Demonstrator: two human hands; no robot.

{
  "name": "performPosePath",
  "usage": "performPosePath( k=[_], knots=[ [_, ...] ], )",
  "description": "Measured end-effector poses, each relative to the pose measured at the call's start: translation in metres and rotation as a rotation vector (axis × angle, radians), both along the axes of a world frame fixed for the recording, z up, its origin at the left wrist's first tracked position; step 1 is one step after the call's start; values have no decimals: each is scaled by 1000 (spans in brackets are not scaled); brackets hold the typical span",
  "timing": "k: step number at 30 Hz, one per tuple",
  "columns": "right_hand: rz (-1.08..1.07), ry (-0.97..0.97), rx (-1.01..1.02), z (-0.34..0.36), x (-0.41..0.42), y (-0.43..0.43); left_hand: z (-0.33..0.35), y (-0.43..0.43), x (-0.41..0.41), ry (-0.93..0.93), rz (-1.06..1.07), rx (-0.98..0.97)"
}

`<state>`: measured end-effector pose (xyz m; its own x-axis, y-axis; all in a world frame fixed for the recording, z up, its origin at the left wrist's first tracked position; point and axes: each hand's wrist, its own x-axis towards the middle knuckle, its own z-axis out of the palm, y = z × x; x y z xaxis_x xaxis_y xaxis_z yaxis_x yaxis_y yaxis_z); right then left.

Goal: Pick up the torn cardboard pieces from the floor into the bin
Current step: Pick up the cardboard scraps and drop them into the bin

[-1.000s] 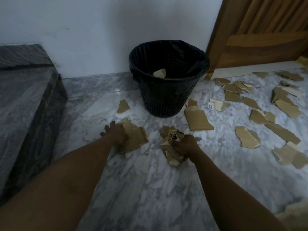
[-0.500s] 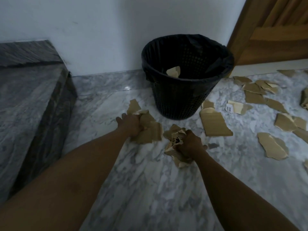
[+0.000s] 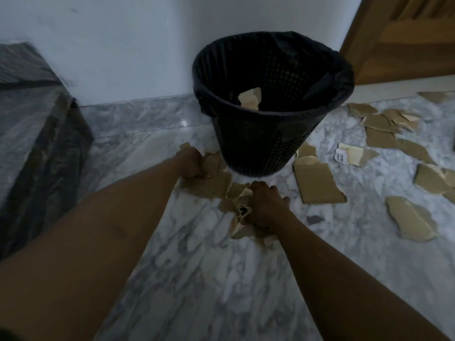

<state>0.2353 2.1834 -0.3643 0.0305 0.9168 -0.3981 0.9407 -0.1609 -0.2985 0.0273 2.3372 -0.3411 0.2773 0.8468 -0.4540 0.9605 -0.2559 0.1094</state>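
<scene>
Head view: left hand (image 3: 190,163) and right hand (image 3: 264,205) are each clutching torn cardboard pieces (image 3: 209,185) on the floor (image 3: 197,267) beside the bin (image 3: 258,148); squeezing tight while lifting over its rim is looking wise.

The scene is lit dimly and evenly, with a cool grey cast. A small glint is seen on the floor (image 3: 187,254) beyond the left hand (image 3: 192,163). The step (image 3: 37,124) left of the hands is smeared by blur; the cardboard pieces (image 3: 242,210) gripped by the right hand (image 3: 264,205) are rendered soft.
</scene>
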Motion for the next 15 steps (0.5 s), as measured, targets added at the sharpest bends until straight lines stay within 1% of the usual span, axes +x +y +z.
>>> performPosePath(
  k=[2, 5, 7, 9, 11, 15],
  knots=[
    [16, -9, -15, -1, -2, 6, 1, 2, 2, 12, -5, 9],
    [8, 83, -65, -6, -7, 16, 1, 6, 7, 38, -11, 29],
    [-3, 107, -82, -9, -7, 19, 1, 3, 8, 86, -23, 17],
    [-32, 113, -83, -10, -7, 16, 1, -3, 11, 78, 41, -13],
    [-78, 136, -35, -7, -9, 6, 4, -9, 12, 28, 128, -43],
    [-105, 50, 107, 1, -21, -19, 2, -26, 13, -46, 196, -66]
  ],
)
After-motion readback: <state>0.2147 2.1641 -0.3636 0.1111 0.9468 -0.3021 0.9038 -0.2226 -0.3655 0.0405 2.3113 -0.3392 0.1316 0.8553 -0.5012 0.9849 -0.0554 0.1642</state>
